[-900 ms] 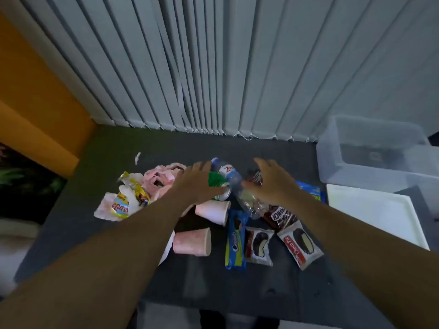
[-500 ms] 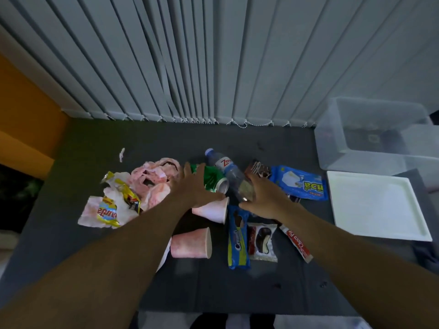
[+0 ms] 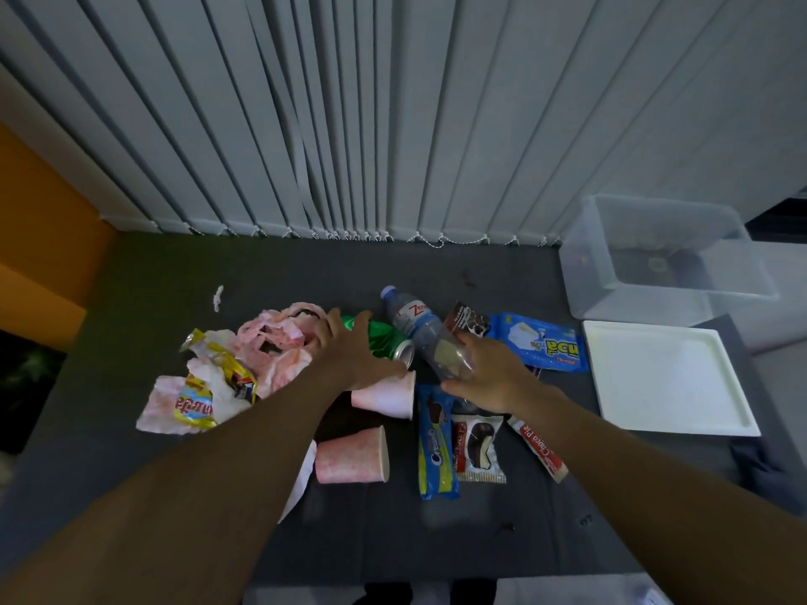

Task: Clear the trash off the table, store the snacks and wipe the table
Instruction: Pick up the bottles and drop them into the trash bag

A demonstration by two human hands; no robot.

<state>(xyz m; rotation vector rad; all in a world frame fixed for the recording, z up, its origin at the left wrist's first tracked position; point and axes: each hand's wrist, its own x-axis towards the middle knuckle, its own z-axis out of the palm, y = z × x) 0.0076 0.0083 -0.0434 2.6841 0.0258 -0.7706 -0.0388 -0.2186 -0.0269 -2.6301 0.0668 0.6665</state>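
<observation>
- Nearest items: two paper cups (image 3: 353, 456) lie on their sides on the table (image 3: 174, 272), just beside the sealed snack packs (image 3: 436, 447). Nothing touches either.
- Change: both hands hovered above the pile a moment ago and have now come down onto it.
- Left hand (image 3: 353, 360): fingers spread and curved over the green can (image 3: 384, 338), thumb along its near side. The can lies flat under the palm.
- Right hand (image 3: 489, 377): fingers curled round the base end of the water bottle (image 3: 419, 325), which lies flat with its cap pointing away.
- Judgement: trash removal is starting with these two items.
- Far right: the clear bin (image 3: 655, 264) stands well apart.
</observation>
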